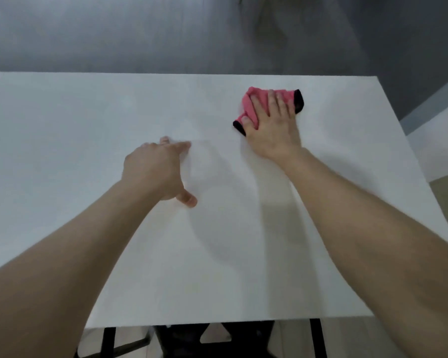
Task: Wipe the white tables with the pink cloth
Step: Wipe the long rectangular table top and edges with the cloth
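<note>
A white table (pixel 88 125) fills most of the view. On its far right part lies a crumpled pink cloth (pixel 251 102) with black edging. My right hand (pixel 272 125) lies flat on the cloth, fingers straight and spread, pressing it onto the tabletop. My left hand (pixel 158 171) rests on the bare tabletop near the middle, fingers stretched forward, thumb out to the side, holding nothing.
The table's far edge meets a grey floor (pixel 114 34). Its right edge runs diagonally past a second white surface (pixel 440 140) at the right. Black table legs (pixel 318 337) and a dark chair (pixel 212 339) show below the near edge.
</note>
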